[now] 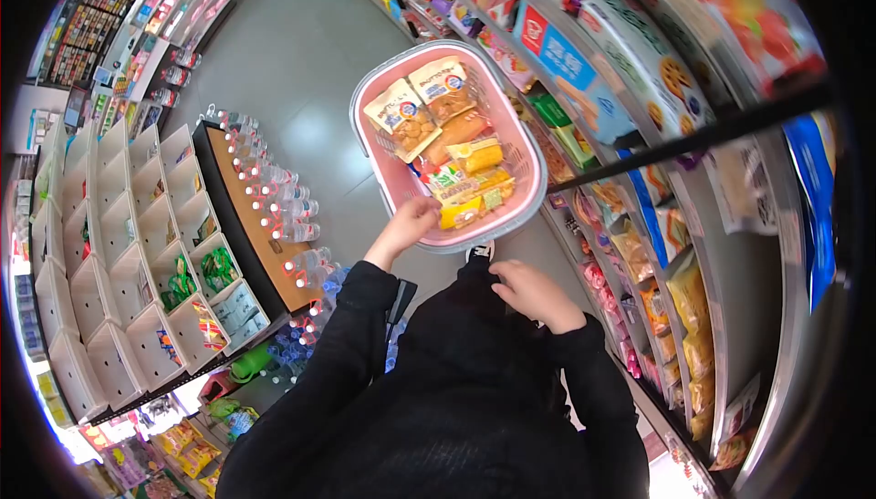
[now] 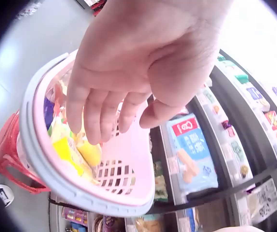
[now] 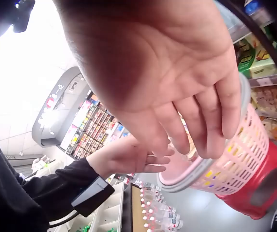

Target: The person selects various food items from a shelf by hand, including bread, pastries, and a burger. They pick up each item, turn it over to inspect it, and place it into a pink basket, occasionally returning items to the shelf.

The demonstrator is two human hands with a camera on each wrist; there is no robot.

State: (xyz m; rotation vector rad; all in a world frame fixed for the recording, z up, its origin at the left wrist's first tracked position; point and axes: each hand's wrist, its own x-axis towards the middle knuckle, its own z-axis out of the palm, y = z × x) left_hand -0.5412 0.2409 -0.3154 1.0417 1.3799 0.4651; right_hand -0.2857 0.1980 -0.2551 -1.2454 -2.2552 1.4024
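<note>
A pink basket [image 1: 399, 191] with a grey rim holds several snack packs, among them two white-and-brown bags [image 1: 401, 118] and a yellow pack [image 1: 476, 211]. The left hand [image 1: 409, 230] is over the basket's near left edge, fingers loosely bent and holding nothing. In the left wrist view that hand [image 2: 129, 72] hangs above the basket [image 2: 129, 191] and its yellow packs. The right hand [image 1: 538, 294] is nearer the body, below the basket's near right corner, with nothing in it. In the right wrist view its relaxed fingers [image 3: 208, 121] overlap the basket's rim.
Shelves of packaged snacks [image 1: 630, 52] line the right side. At left stand white compartment bins [image 1: 119, 225] and a row of bottles [image 1: 290, 210]. A red stand [image 2: 8, 150] is under the basket. Grey floor [image 1: 301, 70] lies between bottles and shelves.
</note>
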